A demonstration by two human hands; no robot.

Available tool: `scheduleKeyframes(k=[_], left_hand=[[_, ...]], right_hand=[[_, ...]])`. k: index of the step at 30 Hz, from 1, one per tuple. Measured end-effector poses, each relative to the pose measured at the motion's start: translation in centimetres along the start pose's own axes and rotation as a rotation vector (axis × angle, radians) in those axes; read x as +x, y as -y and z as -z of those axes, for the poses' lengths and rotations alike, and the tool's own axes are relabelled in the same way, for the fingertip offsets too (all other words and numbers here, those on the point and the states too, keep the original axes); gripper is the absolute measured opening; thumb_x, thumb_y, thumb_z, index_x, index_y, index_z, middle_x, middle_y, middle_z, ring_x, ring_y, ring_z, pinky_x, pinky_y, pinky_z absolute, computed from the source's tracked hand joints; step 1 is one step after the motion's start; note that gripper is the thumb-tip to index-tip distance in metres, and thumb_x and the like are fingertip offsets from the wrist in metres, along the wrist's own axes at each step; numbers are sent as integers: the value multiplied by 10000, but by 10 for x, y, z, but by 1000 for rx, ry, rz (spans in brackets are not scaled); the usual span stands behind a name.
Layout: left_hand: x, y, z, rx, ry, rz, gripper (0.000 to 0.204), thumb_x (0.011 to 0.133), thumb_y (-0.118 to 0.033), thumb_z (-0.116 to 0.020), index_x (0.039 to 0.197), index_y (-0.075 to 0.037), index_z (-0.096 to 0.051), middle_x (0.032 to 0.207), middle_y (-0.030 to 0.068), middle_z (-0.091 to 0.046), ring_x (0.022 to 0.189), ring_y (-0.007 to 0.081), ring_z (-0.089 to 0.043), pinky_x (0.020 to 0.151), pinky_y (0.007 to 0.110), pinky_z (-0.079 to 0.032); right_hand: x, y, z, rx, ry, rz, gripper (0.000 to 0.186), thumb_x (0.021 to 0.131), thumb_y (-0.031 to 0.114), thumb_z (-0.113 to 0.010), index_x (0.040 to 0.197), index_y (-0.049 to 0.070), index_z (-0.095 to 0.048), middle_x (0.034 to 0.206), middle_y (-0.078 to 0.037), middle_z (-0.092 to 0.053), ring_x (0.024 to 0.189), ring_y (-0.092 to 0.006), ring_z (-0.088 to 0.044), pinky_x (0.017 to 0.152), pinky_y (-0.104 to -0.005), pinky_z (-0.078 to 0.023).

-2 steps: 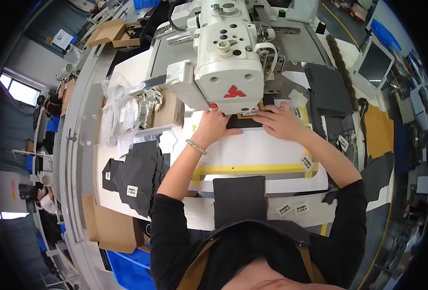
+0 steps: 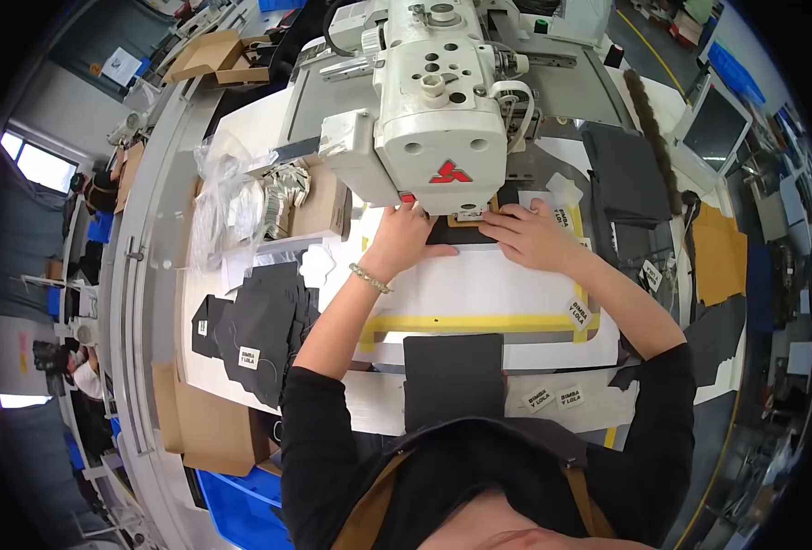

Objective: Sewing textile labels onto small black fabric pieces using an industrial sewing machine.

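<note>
A white sewing machine (image 2: 442, 137) with a wide head stands in front of me. Under its head lies a dark fabric piece (image 2: 461, 233), with a small tan frame (image 2: 462, 222) on it. My left hand (image 2: 400, 242) presses on the fabric's left end, thumb stretched along its near edge and fingertips partly hidden by the machine head. On the right end rests my right hand (image 2: 532, 235), fingers spread flat beside the tan frame. Neither hand is wrapped round anything. Beneath both hands is a white sheet (image 2: 452, 284) edged with yellow tape.
Dark cut pieces with white labels (image 2: 264, 335) are piled at left, near a box of labels (image 2: 328, 206) and a clear plastic bag (image 2: 218, 202). More dark fabric (image 2: 621, 174) is stacked at right. A dark panel (image 2: 454, 378) and loose labels (image 2: 569, 397) lie near me.
The whole view has shifted very slightly. Both hands stay in place on the dark fabric piece.
</note>
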State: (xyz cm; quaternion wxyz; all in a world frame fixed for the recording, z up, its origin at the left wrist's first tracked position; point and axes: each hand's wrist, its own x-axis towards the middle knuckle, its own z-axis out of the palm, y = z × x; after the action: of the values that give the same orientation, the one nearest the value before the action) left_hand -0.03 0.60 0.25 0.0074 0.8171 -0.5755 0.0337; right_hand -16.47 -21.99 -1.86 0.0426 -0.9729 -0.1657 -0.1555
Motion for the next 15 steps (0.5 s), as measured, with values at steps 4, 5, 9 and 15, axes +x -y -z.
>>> scheduleKeyframes(k=[4, 5, 9, 15], left_hand=[[-15, 6, 1, -51, -103, -30, 773, 749, -656, -648, 1193, -23, -649, 1230, 92, -593, 1153, 257, -527, 1044, 482, -337], [-21, 10, 2, -49, -123, -41, 793, 750, -652, -648, 1229, -20, -623, 1235, 83, -590, 1167, 250, -518, 1062, 484, -320], [-35, 19, -4, -3, -199, -80, 839, 775, -629, -638, 1330, -9, -535, 1272, 73, -568, 1223, 238, -483, 1108, 491, -268], [-29, 16, 11, -72, -87, 56, 686, 850, -482, -645, 1348, -28, -514, 1297, 88, -557, 1241, 228, -474, 1109, 471, -273]], right_hand=[[4, 15, -3, 83, -6, -4, 334, 873, 227, -602, 1199, 158, -625, 1312, 10, -589, 1139, -190, -508, 911, -459, -364], [8, 21, -5, 100, -29, -16, 325, 871, 230, -605, 1188, 157, -621, 1311, 12, -588, 1138, -194, -507, 911, -459, -363], [16, 30, -5, 82, -45, -14, 286, 860, 239, -615, 1132, 148, -611, 1315, 12, -583, 1128, -204, -505, 915, -460, -359], [14, 32, -3, 100, -17, -41, 226, 853, 245, -619, 1052, 139, -600, 1313, 8, -584, 1132, -209, -504, 917, -460, -355]])
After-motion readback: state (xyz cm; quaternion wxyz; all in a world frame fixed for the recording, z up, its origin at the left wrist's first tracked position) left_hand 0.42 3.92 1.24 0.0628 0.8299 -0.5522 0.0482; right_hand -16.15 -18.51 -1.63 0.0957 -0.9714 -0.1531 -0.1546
